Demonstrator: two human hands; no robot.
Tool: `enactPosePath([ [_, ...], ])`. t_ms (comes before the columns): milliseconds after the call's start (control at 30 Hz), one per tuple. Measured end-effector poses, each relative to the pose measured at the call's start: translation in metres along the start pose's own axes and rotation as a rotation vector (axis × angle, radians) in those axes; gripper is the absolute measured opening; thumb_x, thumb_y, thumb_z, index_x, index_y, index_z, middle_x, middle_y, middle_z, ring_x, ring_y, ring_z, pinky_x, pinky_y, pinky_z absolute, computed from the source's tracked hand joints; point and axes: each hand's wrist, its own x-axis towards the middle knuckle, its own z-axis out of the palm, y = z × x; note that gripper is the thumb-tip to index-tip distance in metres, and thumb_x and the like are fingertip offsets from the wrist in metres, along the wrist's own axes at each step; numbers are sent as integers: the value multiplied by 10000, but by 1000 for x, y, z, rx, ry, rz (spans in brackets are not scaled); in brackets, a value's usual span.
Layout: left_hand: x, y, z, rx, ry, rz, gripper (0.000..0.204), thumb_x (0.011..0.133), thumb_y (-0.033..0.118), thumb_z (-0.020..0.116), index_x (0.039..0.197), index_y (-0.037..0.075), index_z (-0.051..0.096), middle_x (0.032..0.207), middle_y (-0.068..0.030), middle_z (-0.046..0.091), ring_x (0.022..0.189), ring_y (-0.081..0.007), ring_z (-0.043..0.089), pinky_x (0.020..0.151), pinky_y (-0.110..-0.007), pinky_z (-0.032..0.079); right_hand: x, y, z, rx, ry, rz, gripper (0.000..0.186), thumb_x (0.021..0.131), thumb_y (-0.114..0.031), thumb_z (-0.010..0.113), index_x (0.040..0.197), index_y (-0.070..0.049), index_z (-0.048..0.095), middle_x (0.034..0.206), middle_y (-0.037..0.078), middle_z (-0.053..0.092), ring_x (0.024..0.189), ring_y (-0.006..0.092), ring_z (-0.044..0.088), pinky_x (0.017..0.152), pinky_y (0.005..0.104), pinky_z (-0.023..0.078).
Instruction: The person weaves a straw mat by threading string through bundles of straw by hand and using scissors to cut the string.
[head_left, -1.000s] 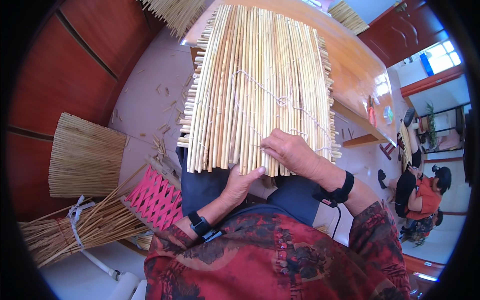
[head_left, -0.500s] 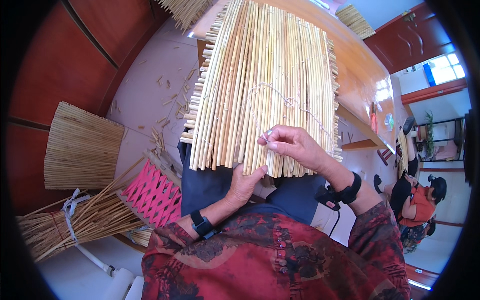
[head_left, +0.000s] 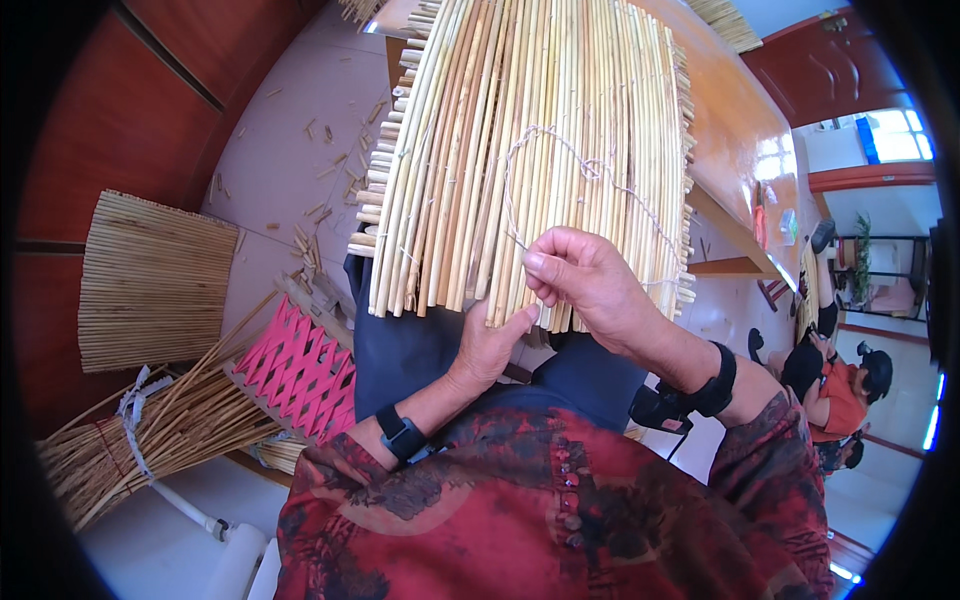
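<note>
A mat of pale reed sticks (head_left: 460,170) rests on my lap and the wooden table's edge, sticks running lengthwise toward me, short stick ends poking out at both sides. A thin twine (head_left: 625,190) loops loosely across its surface. My right hand (head_left: 590,285) is closed in a pinch on the twine, just over the mat's lower part; the fingertips partly hide what is between them. My left hand (head_left: 485,340) grips the mat's near edge, thumb on the stick ends, other fingers hidden underneath.
Wooden table (head_left: 740,120) beyond the mat. At left, another reed mat (head_left: 150,280), a pink-laced frame (head_left: 295,370), a tied bundle of long sticks (head_left: 130,450), and cut pieces strewn on the floor (head_left: 300,80). At right, another person (head_left: 840,400) sits with a mat.
My right hand has lifted a little and turned, pinching the twine, whose loop has shifted. The view has also shifted slightly. My left hand stays on the mat's near edge.
</note>
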Motion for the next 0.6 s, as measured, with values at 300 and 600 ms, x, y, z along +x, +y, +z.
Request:
enactPosePath([
  [300,-1,2,3,-84,-19,-20,249,790,137,594,987,-5,539,856,-9,554,758,-72,506,673,-214,420,-2,-22,-51,-1128,321,-727,81,770,-128,587,774,-46,587,751,72,539,725,211,539,640,302,446],
  [600,-1,9,7,-116,-65,-60,249,794,55,572,1027,16,493,897,-7,528,782,-66,494,697,-220,411,-26,-11,-29,-1161,98,-629,84,773,-134,546,819,-82,592,696,92,506,669,258,539,579,349,454],
])
